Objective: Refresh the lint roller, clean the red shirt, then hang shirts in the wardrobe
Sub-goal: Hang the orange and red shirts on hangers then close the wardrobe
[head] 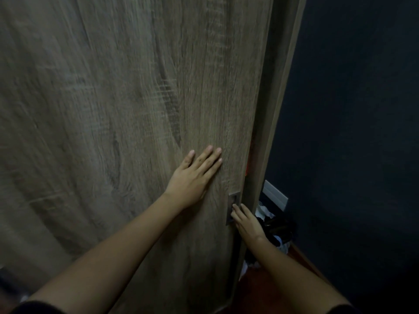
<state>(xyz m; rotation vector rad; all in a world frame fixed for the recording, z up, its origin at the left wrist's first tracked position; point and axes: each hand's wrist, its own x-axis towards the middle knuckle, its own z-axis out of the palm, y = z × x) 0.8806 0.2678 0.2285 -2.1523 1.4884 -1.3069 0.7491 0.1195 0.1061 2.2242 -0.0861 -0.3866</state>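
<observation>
pressing flat against upright wardrobe door (113, 105): left hand (192, 177); right hand (248, 223), fingers (236, 211) straight, touching handle (233, 200)

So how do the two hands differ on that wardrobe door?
The left hand lies flat on the face of the door, fingers straight; the right hand has its fingertips at the recessed handle by the edge. The left hand sits higher, the right hand lower. Both touch the same wooden door.
</observation>
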